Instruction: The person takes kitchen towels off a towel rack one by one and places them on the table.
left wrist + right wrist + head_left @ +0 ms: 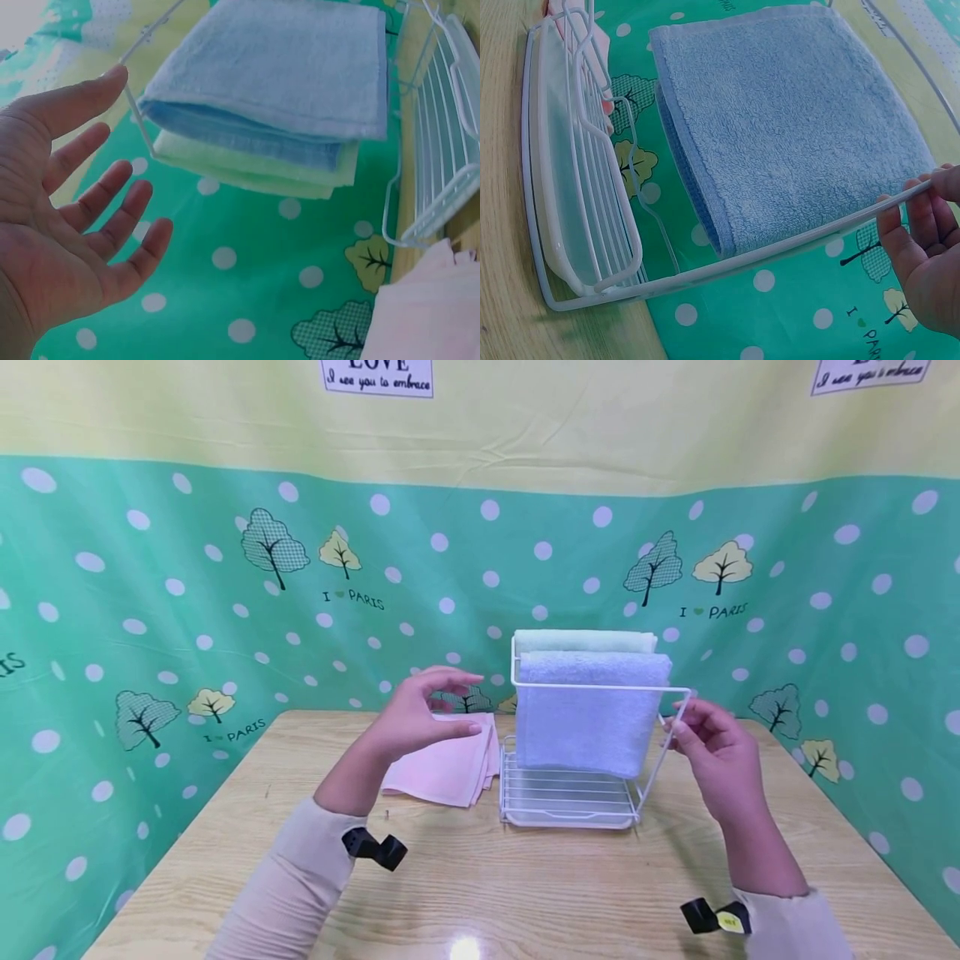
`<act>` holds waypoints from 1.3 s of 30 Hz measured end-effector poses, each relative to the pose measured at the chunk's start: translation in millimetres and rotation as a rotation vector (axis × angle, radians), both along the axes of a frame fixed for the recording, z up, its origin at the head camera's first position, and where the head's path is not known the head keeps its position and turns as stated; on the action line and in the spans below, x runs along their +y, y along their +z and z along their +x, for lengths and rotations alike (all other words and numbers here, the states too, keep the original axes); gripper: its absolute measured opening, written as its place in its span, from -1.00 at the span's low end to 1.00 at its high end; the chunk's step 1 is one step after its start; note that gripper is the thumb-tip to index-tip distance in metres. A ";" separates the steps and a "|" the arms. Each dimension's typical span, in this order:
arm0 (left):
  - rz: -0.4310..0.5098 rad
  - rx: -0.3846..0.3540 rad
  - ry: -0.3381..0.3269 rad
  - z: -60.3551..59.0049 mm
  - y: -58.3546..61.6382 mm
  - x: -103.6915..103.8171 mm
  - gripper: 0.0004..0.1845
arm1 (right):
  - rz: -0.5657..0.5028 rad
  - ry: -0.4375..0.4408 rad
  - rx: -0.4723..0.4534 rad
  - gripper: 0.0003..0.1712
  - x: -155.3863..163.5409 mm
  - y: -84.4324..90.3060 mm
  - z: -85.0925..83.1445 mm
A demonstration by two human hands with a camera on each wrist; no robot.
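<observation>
A white wire rack [570,793] stands on the wooden table [525,893]. A blue towel [592,710] hangs over its front bar and a pale green towel [585,641] over the bar behind. My right hand [675,727] pinches the rack's slanted right-hand wire; the right wrist view shows my right hand [915,199] with its fingers curled round that wire beside the blue towel [795,120]. My left hand [468,702] hovers with fingers spread, holding nothing, just left of the rack and above a folded pink towel [450,764]. The left wrist view shows my left hand [127,157] with a bare palm.
A green dotted cloth backdrop [187,610] walls in the table on the back and both sides. The rack's drip tray [577,187] holds nothing. Bare wood lies in front of the rack, toward the near edge.
</observation>
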State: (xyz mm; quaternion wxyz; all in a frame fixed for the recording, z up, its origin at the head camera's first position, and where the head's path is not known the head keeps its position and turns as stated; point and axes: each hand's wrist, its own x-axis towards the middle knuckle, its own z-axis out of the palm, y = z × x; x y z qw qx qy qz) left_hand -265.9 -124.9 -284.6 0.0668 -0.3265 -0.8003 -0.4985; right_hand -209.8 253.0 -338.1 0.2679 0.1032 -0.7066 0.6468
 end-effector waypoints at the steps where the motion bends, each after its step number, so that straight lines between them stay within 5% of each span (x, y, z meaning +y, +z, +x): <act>1: 0.002 0.006 -0.009 0.8 1.1 1.5 -0.40 | -0.003 0.003 0.003 -0.72 0.1 -0.4 0.1; 18: -0.050 0.041 -0.096 15.2 26.7 28.1 -0.34 | 0.009 -0.012 -0.001 -0.70 0.1 0.7 0.2; 39: -0.120 0.197 -0.087 19.9 53.8 52.0 -0.40 | -0.001 -0.018 -0.016 -0.71 -0.5 -0.6 0.7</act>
